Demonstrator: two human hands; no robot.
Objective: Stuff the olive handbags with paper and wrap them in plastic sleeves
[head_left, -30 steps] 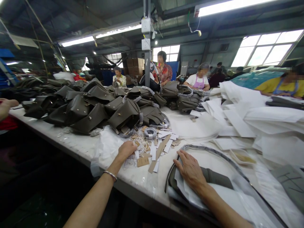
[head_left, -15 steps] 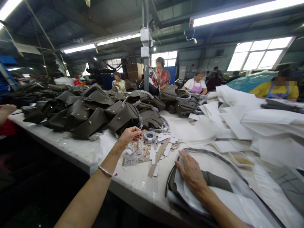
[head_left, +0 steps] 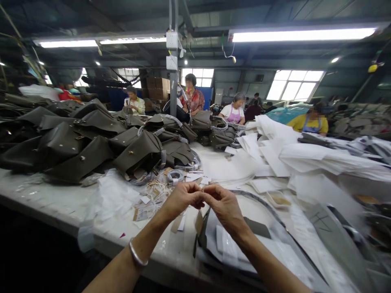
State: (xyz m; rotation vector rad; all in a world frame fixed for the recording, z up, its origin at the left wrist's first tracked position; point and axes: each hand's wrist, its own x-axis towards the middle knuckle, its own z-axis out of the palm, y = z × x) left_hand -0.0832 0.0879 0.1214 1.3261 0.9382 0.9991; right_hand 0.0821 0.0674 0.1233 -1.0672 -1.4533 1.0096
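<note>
My left hand (head_left: pixel 182 198) and my right hand (head_left: pixel 223 204) meet above the table's near edge, fingertips pinched together on something too small to make out. Under them lies a dark olive bag (head_left: pixel 259 228) partly wrapped in white paper (head_left: pixel 227 244), with its strap (head_left: pixel 253 197) curving behind. Left of my left hand are a tangle of pale strings (head_left: pixel 157 189) and several paper tags (head_left: pixel 143 211). A metal bangle (head_left: pixel 136 254) sits on my left wrist.
A big heap of olive leather bags (head_left: pixel 91 146) covers the table's left and middle. Stacks of white paper sheets (head_left: pixel 293 156) fill the right. A roll of tape (head_left: pixel 175 176) lies by the strings. Several other people work across the table, beside a post (head_left: pixel 173 73).
My left hand left the strings and tags and came to the middle. My right hand lifted off the wrapped bag to meet it. The view swung right.
</note>
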